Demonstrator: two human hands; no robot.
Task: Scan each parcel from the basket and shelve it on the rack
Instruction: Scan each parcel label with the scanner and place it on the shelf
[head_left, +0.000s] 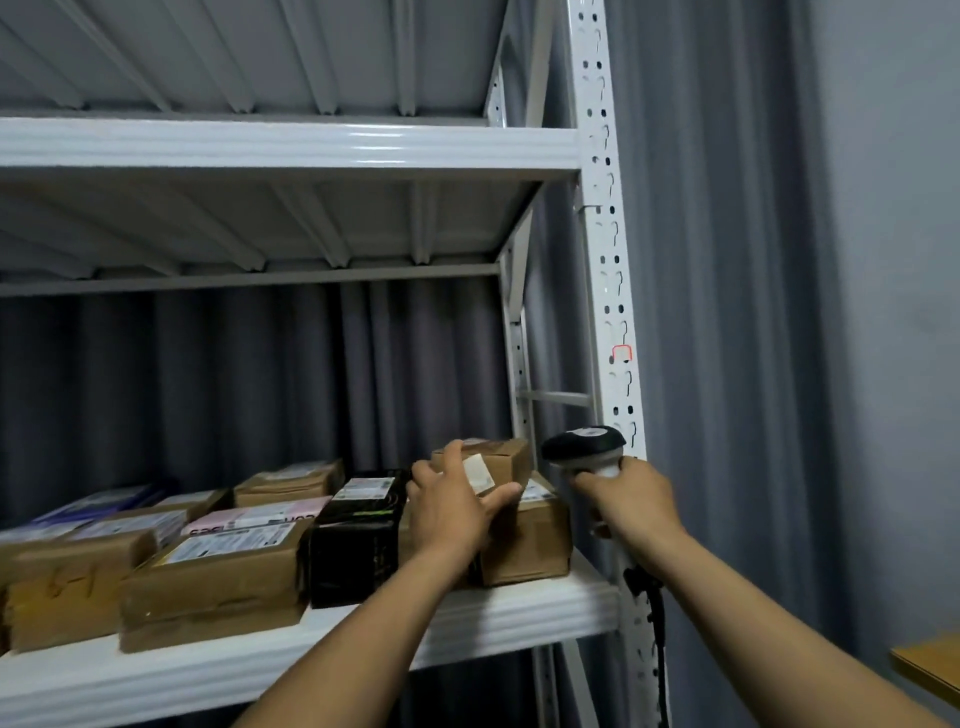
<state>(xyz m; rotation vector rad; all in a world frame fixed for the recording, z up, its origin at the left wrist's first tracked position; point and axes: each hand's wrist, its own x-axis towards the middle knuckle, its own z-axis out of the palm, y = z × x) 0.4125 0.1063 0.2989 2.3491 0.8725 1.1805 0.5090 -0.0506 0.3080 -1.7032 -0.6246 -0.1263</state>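
Grips a small brown parcel (506, 457) with the left hand (452, 506), fingers curled over its top left edge and thumb stretched along its near face below a white label. Holds it on top of a larger brown box (527, 543) at the right end of the rack shelf (519, 616); cannot tell whether it rests there fully.

Clasps a handheld scanner (584, 444) in the right hand (626, 499), fingers wrapped round the pale handle. Black head up, turned left toward the small brown parcel, near it but apart. From the handle's base, a black cable (658, 629) down along the perforated front upright (608, 260).

On the same shelf, left of the larger brown box:
- a black box (358, 540) just beside it
- a wide brown parcel (218, 584) with a printed label on top
- a pink parcel (260, 519) behind that one
- more brown and purple parcels farther left, the nearest with handwritten marks on its front

Overhead, two more shelves seen from below, with ribbed undersides. Behind and to the right of the rack, a grey curtain (727, 312), then a pale wall.
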